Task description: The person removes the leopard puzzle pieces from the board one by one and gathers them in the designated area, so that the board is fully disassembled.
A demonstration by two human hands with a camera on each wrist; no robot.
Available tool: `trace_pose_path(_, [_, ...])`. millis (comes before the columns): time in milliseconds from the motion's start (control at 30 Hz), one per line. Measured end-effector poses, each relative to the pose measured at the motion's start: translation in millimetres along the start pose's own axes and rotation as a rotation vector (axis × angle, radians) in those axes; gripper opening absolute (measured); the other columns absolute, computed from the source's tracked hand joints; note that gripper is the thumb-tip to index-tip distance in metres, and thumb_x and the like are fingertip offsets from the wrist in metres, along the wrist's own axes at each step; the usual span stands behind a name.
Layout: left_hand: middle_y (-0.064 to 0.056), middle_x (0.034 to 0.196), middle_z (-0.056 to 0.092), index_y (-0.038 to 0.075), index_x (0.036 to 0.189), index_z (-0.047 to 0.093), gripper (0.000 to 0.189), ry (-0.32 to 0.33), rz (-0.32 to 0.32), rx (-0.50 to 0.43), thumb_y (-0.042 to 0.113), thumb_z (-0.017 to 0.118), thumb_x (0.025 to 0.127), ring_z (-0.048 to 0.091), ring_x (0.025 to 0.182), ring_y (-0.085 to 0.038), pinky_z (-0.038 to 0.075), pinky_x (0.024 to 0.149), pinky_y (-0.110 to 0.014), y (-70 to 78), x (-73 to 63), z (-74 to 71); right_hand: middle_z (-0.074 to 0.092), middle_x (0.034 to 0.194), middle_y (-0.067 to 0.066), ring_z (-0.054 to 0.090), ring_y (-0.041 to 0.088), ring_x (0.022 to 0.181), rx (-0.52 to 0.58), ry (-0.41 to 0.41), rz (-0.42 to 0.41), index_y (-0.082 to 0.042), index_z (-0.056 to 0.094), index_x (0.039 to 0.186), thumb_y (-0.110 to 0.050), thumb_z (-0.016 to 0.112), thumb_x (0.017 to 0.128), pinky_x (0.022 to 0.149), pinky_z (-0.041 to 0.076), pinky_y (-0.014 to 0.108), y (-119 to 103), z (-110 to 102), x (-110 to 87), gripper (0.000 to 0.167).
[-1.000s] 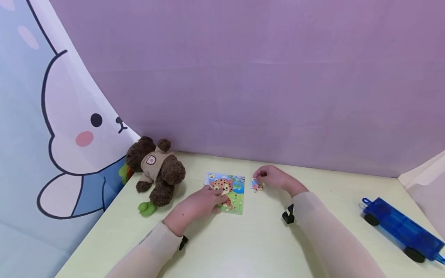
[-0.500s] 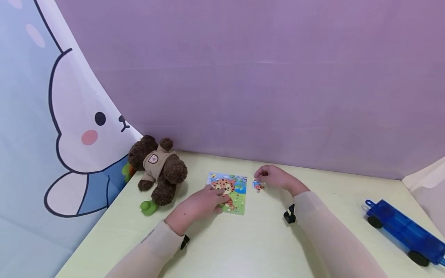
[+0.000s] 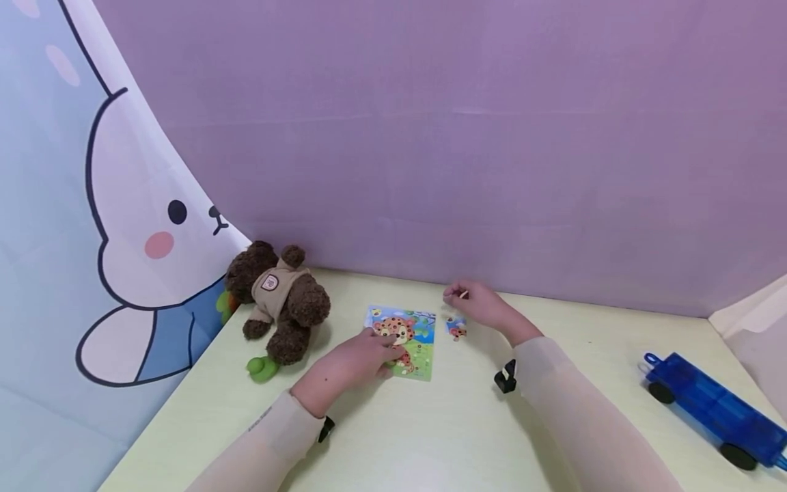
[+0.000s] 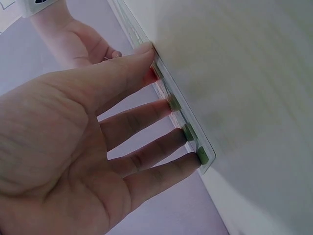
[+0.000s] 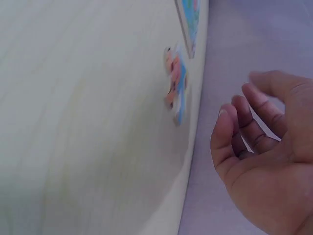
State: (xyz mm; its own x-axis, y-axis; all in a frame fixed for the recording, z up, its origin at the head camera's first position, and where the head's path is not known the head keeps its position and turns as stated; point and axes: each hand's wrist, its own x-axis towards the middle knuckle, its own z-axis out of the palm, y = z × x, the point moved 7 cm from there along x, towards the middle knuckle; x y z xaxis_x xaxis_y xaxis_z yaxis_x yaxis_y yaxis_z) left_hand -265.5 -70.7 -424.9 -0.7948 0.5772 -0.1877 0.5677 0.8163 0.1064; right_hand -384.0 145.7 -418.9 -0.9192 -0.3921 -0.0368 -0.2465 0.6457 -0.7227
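Note:
A leopard picture puzzle [image 3: 421, 348] lies flat on the table in the head view. My left hand [image 3: 350, 369] rests on its left part with fingers fairly straight. In the left wrist view, that hand's fingertips [image 4: 198, 155] touch the puzzle's edge [image 4: 208, 152] and hide some of the picture. Just right of the puzzle lies a small loose puzzle piece [image 3: 456, 329], or pieces joined together; I cannot tell which. My right hand [image 3: 482, 304] hovers apart from it, fingers loosely bent and holding nothing. The right wrist view shows the loose piece [image 5: 176, 83] beyond those fingers.
At the left lies a brown teddy bear [image 3: 279, 297] in a beige shirt, with a green toy [image 3: 262, 369] by its leg. A blue toy wagon [image 3: 713, 410] with black wheels stands at the right. A purple cloth [image 3: 461, 171] hangs behind the table [image 3: 430, 444].
My right hand has let go of the small puzzle piece and moved up and away from it. The piece has turned slightly. My left hand stays on the puzzle.

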Motion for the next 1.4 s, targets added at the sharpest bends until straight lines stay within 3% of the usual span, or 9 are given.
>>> trace_pose_path(167, [-0.006,0.165,0.054,0.024,0.153,0.061,0.05,0.001,-0.002,-0.009,0.031,0.069,0.104,0.054,0.144,-0.035,0.054,0.118,-0.047,-1.3,0.2,1.1,0.069,0.125,0.019,0.069,0.035,0.11,0.109,-0.007,-0.014,-0.009,0.067,0.128,-0.035,0.062,0.11,0.089,0.067,0.044,-10.9,7.1,3.3,0.032])
trace_pose_path(533, [-0.008,0.164,0.054,0.024,0.153,0.061,0.05,-0.002,-0.005,-0.019,0.03,0.07,0.103,0.054,0.144,-0.036,0.054,0.118,-0.048,-1.1,-0.8,-0.4,0.062,0.13,0.018,0.07,0.038,0.111,0.207,-0.055,-0.034,-0.002,0.059,0.138,-0.032,0.065,0.108,0.091,0.068,0.046,-38.2,34.6,16.7,0.043])
trace_pose_path(767, [-0.008,0.165,0.054,0.024,0.153,0.062,0.05,0.003,0.007,-0.02,0.031,0.07,0.103,0.054,0.143,-0.037,0.054,0.118,-0.049,-1.7,-0.1,2.1,0.063,0.13,0.015,0.074,0.035,0.102,0.19,-0.072,-0.014,-0.004,0.059,0.14,-0.036,0.068,0.106,0.089,0.067,0.046,-46.0,53.8,26.7,0.047])
trace_pose_path(1033, [-0.007,0.164,0.054,0.024,0.153,0.061,0.05,0.013,0.027,0.024,0.033,0.069,0.104,0.054,0.146,-0.039,0.051,0.121,-0.052,-2.4,3.3,4.7,0.063,0.128,0.012,0.067,0.025,0.112,0.129,-0.054,-0.022,-0.006,0.062,0.137,-0.035,0.071,0.104,0.09,0.062,0.036,-43.9,68.3,35.0,0.045])
trace_pose_path(1400, [-0.007,0.164,0.055,0.025,0.152,0.062,0.051,0.017,0.019,0.033,0.034,0.07,0.103,0.055,0.143,-0.037,0.055,0.118,-0.049,-4.5,4.2,3.5,0.067,0.126,0.011,0.067,0.025,0.112,0.061,-0.06,-0.065,-0.005,0.065,0.135,-0.033,0.073,0.102,0.1,0.06,0.043,-46.1,74.0,39.3,0.044])
